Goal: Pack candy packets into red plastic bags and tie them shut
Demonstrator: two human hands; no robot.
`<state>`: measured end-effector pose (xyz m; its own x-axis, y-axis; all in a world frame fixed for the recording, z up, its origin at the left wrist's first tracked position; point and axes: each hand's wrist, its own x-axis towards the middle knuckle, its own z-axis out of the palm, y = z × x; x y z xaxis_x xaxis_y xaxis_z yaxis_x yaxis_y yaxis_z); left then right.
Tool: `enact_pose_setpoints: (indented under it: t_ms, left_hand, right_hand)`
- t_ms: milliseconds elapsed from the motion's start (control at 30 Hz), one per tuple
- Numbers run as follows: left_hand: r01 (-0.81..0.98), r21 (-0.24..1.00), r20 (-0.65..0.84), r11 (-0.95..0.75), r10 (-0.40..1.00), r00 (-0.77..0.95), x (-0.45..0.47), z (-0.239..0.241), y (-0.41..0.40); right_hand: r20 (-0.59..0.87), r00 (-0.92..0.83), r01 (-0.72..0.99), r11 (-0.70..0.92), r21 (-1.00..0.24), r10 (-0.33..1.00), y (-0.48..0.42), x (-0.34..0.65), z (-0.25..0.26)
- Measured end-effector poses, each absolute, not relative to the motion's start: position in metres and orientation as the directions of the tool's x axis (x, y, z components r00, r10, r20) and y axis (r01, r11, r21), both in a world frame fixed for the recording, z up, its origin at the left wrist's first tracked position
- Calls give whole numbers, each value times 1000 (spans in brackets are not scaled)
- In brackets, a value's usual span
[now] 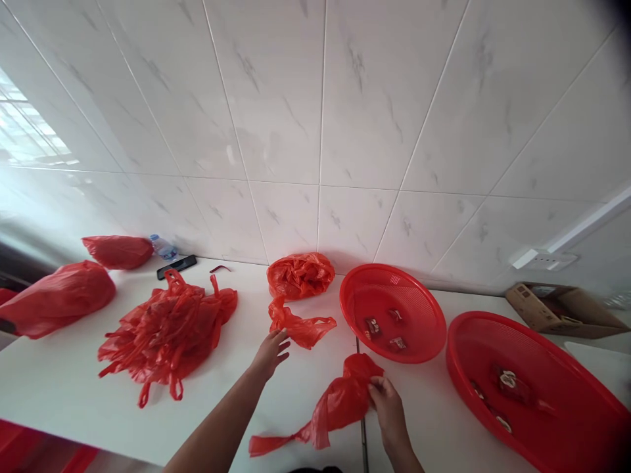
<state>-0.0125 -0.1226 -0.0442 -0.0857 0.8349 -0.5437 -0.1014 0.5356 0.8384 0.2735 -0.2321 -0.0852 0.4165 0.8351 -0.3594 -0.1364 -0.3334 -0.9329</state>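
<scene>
My right hand point(388, 402) pinches the edge of a crumpled red plastic bag point(340, 401), which lies on the white table with a twisted end trailing left. My left hand point(270, 355) has its fingers apart at the lower edge of a smaller loose red bag point(306, 328); whether it touches the plastic I cannot tell. Behind that sits a bundled red plastic bag point(300, 276) against the wall. Right of it a round red basket point(394, 348) holds a few small wrapped packets point(397, 343).
A big pile of red bags point(170, 328) covers the left of the table point(59, 374). Beyond it are filled red bags point(69, 295), a phone point(176, 267) and a water bottle point(162, 247). At right stand a larger red basket point(557, 361) and a cardboard box point(547, 318).
</scene>
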Motion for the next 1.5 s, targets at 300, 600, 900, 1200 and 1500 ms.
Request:
enact_pose_setpoints:
  t_ms: [300, 600, 900, 1200, 1500]
  left_hand:
    - [202, 863, -497, 462, 848, 184, 27, -34, -174]
    - [109, 866, -499, 489, 821, 277, 64, -28, -191]
    - [-26, 869, -482, 494, 857, 183, 61, -30, -196]
    - [-23, 879, -468, 477, 851, -236, -9, -35, -178]
    - [482, 853, 104, -199, 970, 218, 43, -6, -216]
  right_hand:
    - [-600, 134, -685, -364, -631, 789, -227, 252, -72]
    - [-474, 7, -569, -386, -726, 881, -233, 233, -47]
    - [-525, 38, -405, -467, -786, 851, -235, 200, -58]
    - [-587, 379, -611, -284, -739, 715, -228, 275, -68]
    - [-499, 426, -548, -224, -806, 755, -216, 251, -38]
